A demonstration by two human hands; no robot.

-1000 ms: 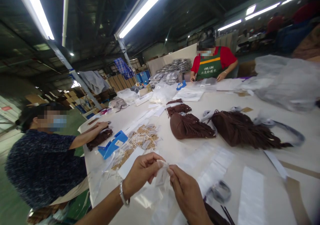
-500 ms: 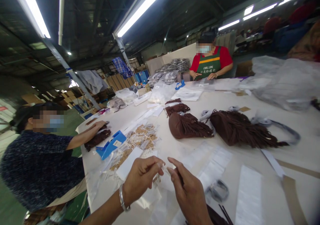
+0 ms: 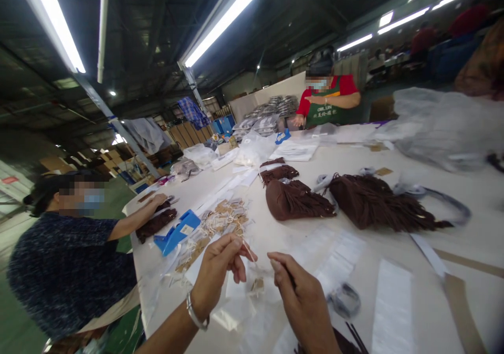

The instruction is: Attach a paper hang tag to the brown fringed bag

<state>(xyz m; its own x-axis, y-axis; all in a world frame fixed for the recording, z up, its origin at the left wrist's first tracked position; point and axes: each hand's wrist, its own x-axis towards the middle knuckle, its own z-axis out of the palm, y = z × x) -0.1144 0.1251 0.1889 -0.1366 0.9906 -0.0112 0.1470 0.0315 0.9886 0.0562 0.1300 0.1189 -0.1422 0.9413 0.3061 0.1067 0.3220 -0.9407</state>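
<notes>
My left hand [image 3: 219,274], with a metal bracelet on the wrist, is pinched shut on a thin white string. A small tan tag [image 3: 258,285] hangs on that string between my hands. My right hand [image 3: 300,296] is closed too, its fingertips pinching the string's other end. Both hands hover over clear plastic sleeves [image 3: 236,308] at the near edge of the white table [image 3: 394,241]. A heap of tan tags with strings [image 3: 221,221] lies just beyond my left hand.
Brown fringed bags [image 3: 380,204], [image 3: 296,200] lie mid-table, a blue holder [image 3: 177,231] at the left. A masked person in a dark top sits at left, a hand on a brown piece [image 3: 156,224]. A person in a green apron stands far off. Large plastic bags [image 3: 447,125] lie at right.
My hands have drawn apart, the left one lifting. The small tag now dangles on a string between them instead of being pressed between the fingertips. The far person raised an arm.
</notes>
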